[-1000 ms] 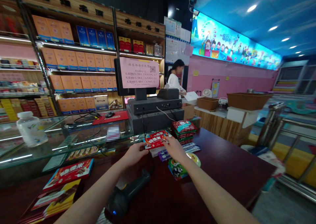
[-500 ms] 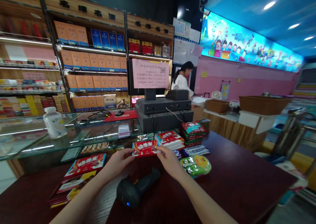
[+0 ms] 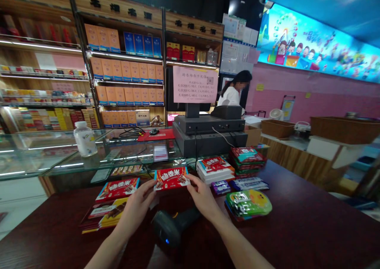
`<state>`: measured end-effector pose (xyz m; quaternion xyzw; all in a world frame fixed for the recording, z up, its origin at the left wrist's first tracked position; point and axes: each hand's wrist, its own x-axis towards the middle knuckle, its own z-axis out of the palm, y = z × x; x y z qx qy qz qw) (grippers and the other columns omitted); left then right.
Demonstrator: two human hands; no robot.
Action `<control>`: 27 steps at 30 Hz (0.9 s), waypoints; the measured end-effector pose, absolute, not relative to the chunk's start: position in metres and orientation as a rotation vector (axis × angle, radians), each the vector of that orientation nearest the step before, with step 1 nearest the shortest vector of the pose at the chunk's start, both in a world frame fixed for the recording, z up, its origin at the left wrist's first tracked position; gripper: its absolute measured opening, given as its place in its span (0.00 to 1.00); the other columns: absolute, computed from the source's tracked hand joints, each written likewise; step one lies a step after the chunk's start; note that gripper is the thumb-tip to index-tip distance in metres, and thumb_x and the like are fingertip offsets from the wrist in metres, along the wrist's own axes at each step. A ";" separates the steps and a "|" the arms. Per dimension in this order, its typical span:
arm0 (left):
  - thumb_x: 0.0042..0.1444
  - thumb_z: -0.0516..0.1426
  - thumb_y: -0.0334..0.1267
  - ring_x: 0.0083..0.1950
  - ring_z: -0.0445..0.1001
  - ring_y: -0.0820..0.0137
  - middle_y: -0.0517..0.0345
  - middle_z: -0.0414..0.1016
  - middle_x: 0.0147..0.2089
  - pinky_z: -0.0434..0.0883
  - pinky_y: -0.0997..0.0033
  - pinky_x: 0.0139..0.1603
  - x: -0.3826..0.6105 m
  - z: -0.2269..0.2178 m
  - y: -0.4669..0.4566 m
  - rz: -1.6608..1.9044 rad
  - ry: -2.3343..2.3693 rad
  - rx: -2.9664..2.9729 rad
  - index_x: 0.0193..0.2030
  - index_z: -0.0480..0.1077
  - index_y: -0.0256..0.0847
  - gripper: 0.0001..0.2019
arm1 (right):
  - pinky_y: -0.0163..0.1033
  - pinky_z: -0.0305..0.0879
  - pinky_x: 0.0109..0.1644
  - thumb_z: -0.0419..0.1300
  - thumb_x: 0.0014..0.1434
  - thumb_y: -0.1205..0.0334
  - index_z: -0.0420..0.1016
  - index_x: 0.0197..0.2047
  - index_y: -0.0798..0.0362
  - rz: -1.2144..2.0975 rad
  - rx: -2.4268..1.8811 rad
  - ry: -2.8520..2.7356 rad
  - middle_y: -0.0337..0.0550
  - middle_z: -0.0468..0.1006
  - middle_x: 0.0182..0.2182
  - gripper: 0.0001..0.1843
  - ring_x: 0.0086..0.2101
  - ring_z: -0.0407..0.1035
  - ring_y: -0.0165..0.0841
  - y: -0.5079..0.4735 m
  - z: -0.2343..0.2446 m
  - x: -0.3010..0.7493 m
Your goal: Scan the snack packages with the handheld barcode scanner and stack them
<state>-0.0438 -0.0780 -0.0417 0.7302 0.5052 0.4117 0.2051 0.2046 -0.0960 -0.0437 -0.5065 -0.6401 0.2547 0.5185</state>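
Note:
Both hands hold one flat red snack packet (image 3: pixel 171 178) by its short ends, level above the dark red counter (image 3: pixel 303 229). My left hand (image 3: pixel 137 206) pinches its left end, and my right hand (image 3: pixel 202 197) pinches its right end. Below them lies a black handheld barcode scanner (image 3: pixel 173 227). To the right are a stack of red-and-white packets (image 3: pixel 215 169), a taller stack of red-and-green packets (image 3: pixel 247 160) and a green cartoon pouch (image 3: pixel 248 203). Left of my left hand lie a red packet (image 3: pixel 117 190) and yellow chocolate packets (image 3: pixel 103 216).
A glass display case (image 3: pixel 68 154) with a plastic bottle (image 3: pixel 85 139) on top stands at left. Behind the packets sit a black till (image 3: pixel 209 132) and a pink price sign (image 3: pixel 195 84). A person (image 3: pixel 233 95) in white stands beyond, before shelves of orange boxes (image 3: pixel 127 79).
The view has swung left, so the scene sits further right. The red packet has gone from tilted in my right hand's fingers to level between both hands, and it has moved closer to me.

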 end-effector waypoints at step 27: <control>0.63 0.53 0.46 0.63 0.72 0.63 0.57 0.74 0.62 0.67 0.61 0.67 -0.042 -0.070 -0.095 1.420 1.417 2.114 0.56 0.73 0.48 0.17 | 0.47 0.59 0.68 0.52 0.60 0.70 0.73 0.60 0.45 0.487 -1.119 -1.626 0.41 0.74 0.60 0.27 0.61 0.66 0.35 -0.102 -0.057 0.217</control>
